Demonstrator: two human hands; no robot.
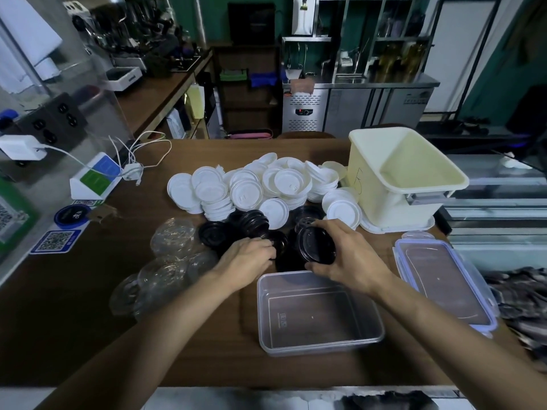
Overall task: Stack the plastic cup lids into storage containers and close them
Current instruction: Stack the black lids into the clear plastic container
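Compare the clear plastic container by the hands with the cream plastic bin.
The clear rectangular plastic container is see-through and shallow; the cream rectangular plastic bin is opaque and deep. The clear container lies nearer the person; the cream bin stands farther back beside the white round plastic lids. Both are open and empty.

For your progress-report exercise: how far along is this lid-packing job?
Done: nothing; the clear box is empty, its cover beside it. In hand: the right hand holds a black stack, the left hand grips loose black lids. Left: white lids, clear lids, the cream tub, closing everything.
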